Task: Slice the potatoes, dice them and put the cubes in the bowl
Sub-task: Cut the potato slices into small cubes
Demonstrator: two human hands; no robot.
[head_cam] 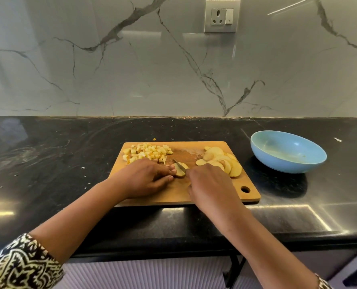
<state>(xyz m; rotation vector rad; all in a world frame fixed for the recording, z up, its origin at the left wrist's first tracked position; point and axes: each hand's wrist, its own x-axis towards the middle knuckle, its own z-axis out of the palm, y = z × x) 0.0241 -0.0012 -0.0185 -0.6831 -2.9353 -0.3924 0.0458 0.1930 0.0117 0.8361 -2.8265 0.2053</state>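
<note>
Black stone bench [48, 153] under a white veined marble backsplash [152, 69] carries a wooden cutting board [215, 192], and both hands meet at the board's middle.

The right hand [211, 188] is clenched round the handle of a small knife [179, 165]. The handle is hidden under the hand, and the blade points away from it toward the board's far left. The left hand [146, 178] comes in from the board's left side, its fingertips and thumb closed on the left end of a potato piece [180, 171]. That piece lies between the two hands, touching the left fingertips, with the blade laid across it. It looks pale yellow on the cut face with brown skin along its near edge. Its long axis seems to run roughly front to back across the board, though much of it is covered.

On the board's far left corner sits a heap of yellow potato cubes [147, 154], just beyond the left knuckles. On the board's right half, overlapping potato slices [221, 161] wait, just beside the right hand. Off the board's right edge, apart from it, stands a blue bowl [288, 163], nearer the right hand; no cubes show in it, so dicing appears to be midway.
</note>
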